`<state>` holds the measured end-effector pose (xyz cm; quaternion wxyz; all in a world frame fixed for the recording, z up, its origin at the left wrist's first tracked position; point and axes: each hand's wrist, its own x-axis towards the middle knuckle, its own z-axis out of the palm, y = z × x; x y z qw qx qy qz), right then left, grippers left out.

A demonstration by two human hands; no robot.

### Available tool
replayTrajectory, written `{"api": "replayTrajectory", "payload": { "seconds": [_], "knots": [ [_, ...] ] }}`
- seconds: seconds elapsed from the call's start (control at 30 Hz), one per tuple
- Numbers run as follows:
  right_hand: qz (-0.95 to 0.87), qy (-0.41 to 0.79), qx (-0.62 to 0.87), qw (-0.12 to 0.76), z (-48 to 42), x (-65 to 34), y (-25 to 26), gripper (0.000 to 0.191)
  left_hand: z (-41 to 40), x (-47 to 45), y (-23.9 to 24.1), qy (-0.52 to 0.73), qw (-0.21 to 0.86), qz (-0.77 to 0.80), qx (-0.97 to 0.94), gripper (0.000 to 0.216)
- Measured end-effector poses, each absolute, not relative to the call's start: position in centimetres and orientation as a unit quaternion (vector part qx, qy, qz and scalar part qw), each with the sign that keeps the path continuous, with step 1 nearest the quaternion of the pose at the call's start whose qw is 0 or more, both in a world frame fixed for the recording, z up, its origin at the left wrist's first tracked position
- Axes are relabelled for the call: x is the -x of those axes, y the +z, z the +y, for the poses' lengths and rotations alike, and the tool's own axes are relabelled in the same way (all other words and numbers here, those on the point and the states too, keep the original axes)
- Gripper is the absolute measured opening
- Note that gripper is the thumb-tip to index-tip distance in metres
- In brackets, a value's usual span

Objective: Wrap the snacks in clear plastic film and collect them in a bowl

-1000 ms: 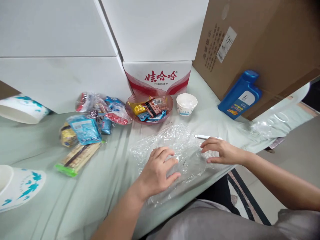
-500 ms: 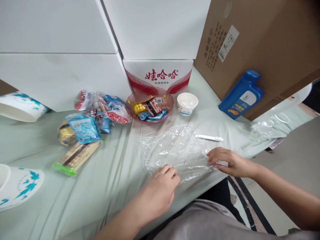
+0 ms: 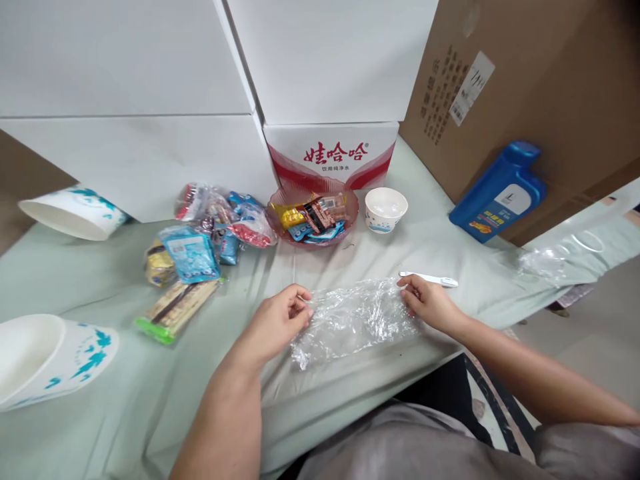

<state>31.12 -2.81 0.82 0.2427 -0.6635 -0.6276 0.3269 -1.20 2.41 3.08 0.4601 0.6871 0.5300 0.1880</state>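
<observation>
A clear, crinkled plastic bag (image 3: 355,323) lies as a narrow strip on the cloth in front of me. My left hand (image 3: 280,320) pinches its upper left corner, fingers curled against the thumb. At the upper right corner, my right hand (image 3: 430,303) has its fingertips closed on the film. Just behind the right fingers rests a thin white plastic stick (image 3: 435,279), partly covered by that hand. Beyond the bag are a pink glass bowl (image 3: 280,230) of wrapped snacks and a small white paper cup (image 3: 385,212).
Several packaged snacks (image 3: 193,257) are heaped on the left, beside larger paper cups (image 3: 85,363). White cartons (image 3: 320,60) stack along the back. On the right, a blue bottle (image 3: 500,193) leans near a big brown cardboard box (image 3: 520,87). The green tablecloth (image 3: 240,427) drops off at the front edge.
The bag's far edge has come toward me, so it is now folded into a narrower strip. Both hands have moved from its near edge up to its far corners.
</observation>
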Motion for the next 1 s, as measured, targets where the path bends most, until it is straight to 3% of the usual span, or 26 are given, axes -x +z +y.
{"api": "replayTrajectory", "payload": {
  "seconds": [0.2,0.43,0.6,0.67,0.77,0.9,1.0],
  "knots": [
    [-0.688,0.154,0.681,0.199,-2.7,-30.7,0.7,0.025,3.1,0.4,2.0,0.219,0.289,0.619,-0.697,0.022],
    [-0.697,0.059,0.707,0.107,-2.0,-30.2,-0.1,0.023,2.9,-0.1,1.4,0.17,0.119,0.627,-0.75,0.019],
    [-0.695,0.032,0.715,0.066,-1.7,-29.8,0.0,0.023,1.4,-1.2,2.4,0.35,-0.062,0.534,-0.767,0.012],
    [-0.694,0.027,0.717,0.049,-1.6,-29.6,0.1,0.024,0.6,-2.1,2.6,0.372,-0.013,0.423,-0.826,0.013],
    [-0.698,0.016,0.715,0.035,-1.6,-29.5,0.2,0.025,-0.3,-3.3,2.0,0.259,0.117,0.281,-0.917,0.017],
    [-0.691,0.018,0.722,0.023,-1.3,-29.4,0.5,0.026,-0.2,-3.6,0.7,0.097,0.157,0.336,-0.923,0.051],
    [-0.673,0.023,0.74,0.007,-1.0,-29.6,0.6,0.027,0.1,-3.2,0.5,0.042,0.17,0.375,-0.91,0.06]
  ]
}}
